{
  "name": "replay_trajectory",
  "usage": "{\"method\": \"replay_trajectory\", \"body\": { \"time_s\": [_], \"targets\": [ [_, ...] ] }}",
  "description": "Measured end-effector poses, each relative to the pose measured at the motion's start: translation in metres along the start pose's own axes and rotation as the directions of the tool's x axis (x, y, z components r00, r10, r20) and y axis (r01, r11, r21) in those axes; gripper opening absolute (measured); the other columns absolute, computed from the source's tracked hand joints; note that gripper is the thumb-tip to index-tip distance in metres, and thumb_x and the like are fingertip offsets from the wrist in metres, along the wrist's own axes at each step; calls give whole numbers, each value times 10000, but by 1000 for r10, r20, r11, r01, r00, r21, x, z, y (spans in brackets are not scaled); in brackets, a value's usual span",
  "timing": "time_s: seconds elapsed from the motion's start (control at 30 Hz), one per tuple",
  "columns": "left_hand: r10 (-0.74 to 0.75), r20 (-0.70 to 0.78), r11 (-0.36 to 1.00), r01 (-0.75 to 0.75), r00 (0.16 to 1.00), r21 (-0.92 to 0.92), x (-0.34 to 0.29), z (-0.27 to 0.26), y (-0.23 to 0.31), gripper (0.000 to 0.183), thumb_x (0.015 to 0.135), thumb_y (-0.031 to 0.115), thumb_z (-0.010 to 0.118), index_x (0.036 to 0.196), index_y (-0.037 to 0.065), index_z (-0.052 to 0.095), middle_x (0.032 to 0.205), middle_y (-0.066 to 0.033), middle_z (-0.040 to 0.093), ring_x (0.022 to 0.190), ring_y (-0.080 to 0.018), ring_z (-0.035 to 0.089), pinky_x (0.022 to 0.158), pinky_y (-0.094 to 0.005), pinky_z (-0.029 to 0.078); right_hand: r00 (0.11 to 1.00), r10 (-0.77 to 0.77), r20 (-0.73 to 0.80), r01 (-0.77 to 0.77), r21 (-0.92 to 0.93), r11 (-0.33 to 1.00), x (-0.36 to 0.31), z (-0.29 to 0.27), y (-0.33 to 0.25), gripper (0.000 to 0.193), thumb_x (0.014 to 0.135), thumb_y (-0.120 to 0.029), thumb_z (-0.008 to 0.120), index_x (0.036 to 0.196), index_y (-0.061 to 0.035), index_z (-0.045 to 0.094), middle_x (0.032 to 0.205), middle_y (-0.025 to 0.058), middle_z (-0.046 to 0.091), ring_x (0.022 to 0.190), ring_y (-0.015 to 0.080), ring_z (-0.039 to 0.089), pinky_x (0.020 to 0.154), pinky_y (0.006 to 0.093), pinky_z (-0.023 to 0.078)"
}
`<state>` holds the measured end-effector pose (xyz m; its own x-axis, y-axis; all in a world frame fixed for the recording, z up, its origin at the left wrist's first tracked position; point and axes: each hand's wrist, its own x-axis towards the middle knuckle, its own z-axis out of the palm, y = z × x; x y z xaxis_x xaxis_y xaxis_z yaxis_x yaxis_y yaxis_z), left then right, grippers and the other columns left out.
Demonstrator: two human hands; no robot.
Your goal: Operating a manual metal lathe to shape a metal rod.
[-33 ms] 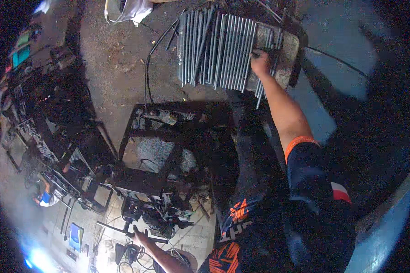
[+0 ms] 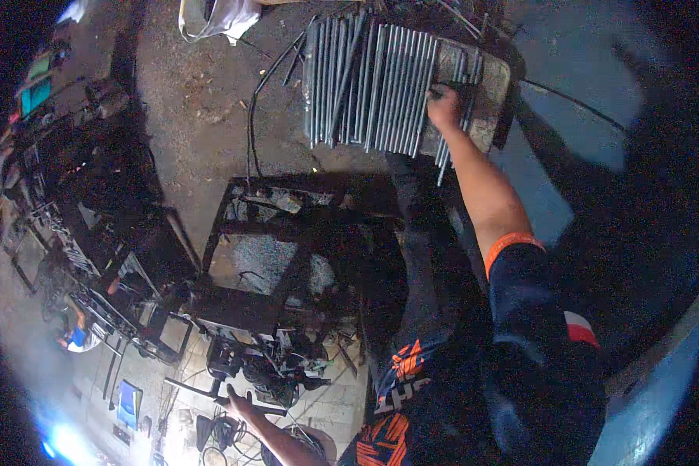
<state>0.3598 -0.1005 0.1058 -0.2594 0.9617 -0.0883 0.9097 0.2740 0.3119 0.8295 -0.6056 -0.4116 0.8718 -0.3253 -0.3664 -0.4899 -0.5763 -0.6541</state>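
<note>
A row of grey metal rods (image 2: 400, 89) lies side by side on a worn stand (image 2: 499, 81) at the far middle, one darker rod lying slantwise over the others. My right hand (image 2: 444, 109) reaches to the right part of this row, its fingers curled round a rod there; the fingertips are partly hidden. At the lower left, my left hand (image 2: 238, 405) is closed on a long bar handle (image 2: 194, 388) that joins a dark machine (image 2: 264, 365). The handle's bar runs out on both sides of the hand.
A dark metal frame (image 2: 233, 225) with grey granular matter (image 2: 264, 260) stands between my hands. A black cable (image 2: 252, 132) runs along the floor. A white sack (image 2: 225, 19) lies beyond. Another person (image 2: 81, 338) is at far left, above a bright glare (image 2: 70, 443).
</note>
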Motion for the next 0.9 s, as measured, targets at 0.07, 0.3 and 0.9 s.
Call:
{"method": "replay_trajectory", "body": {
  "time_s": [0.07, 0.3, 0.9],
  "targets": [
    [-15, 29, 1000, 15, 999, 1, 7, -3, -6, 417, 872, 329, 565, 1216, 94, 561, 931, -57, 540, 692, -123, 415, 812, -433, 480, 995, -78, -66, 80, 25, 997, -2, 2, 2, 241, 781, -164, 704, 969, -23, 654, 908, 180, 657, 911, 297, 626, 815, 390, 474],
    [-159, 141, 978, 175, 977, -116, -34, 9, 27, 659, 782, 369, 691, 1314, 140, 377, 1325, -146, 410, 1134, -244, 454, 781, -380, 473, 996, -87, 13, 83, 184, 979, -31, -20, -8, 231, 797, -144, 675, 981, -6, 653, 919, 147, 676, 871, 263, 644, 793, 338, 474],
    [-62, -206, 987, 29, 977, -160, -129, 4, 63, 466, 840, 341, 545, 1031, -84, 545, 1053, -276, 562, 960, -429, 558, 819, -443, 471, -411, -591, 694, 371, 719, 588, -504, -76, -395, 330, 848, -201, 597, 1148, -63, 600, 1091, 195, 623, 1018, 297, 613, 860, 340, 468]
  ]
}}
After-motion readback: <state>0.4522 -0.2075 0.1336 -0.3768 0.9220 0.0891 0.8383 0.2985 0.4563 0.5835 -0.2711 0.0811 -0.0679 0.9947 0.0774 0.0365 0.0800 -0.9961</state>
